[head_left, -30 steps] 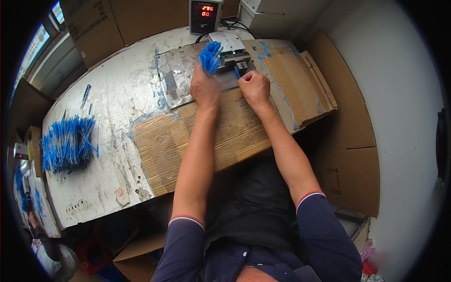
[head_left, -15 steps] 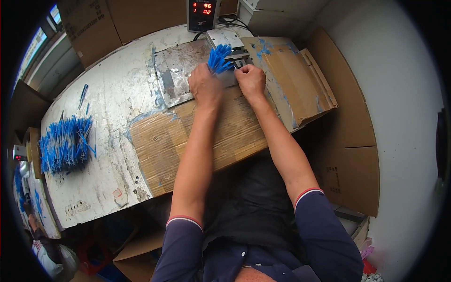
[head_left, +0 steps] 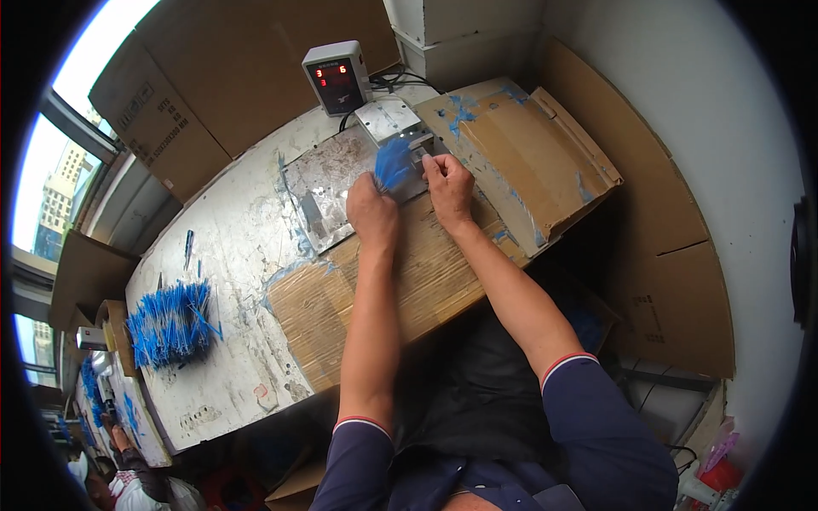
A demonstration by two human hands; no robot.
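My left hand (head_left: 372, 215) is closed around the lower end of a bundle of thin blue wires (head_left: 393, 163). Their blue tips fan out above the fist, smeared by motion. Just right of the bundle, my right hand (head_left: 451, 189) pinches with thumb and forefinger beside a small metal fixture (head_left: 419, 145). Whatever lies between those fingertips is too small to make out. Both hands are over the near right part of a worn metal plate (head_left: 332, 175). A large heap of similar blue wires (head_left: 173, 325) lies at the left of the table.
Behind the plate stands a box with a red digital display (head_left: 336, 81). Flattened cardboard (head_left: 341, 317) covers the table's front edge, and a taped cardboard piece (head_left: 537, 166) lies to the right. A pen (head_left: 188, 249) rests beyond the heap. Another person (head_left: 132, 460) works at lower left.
The whole view has shifted, so the table sits lower and farther right. The red display reads differently. My left hand still holds the bundle, and my right hand stays by the fixture.
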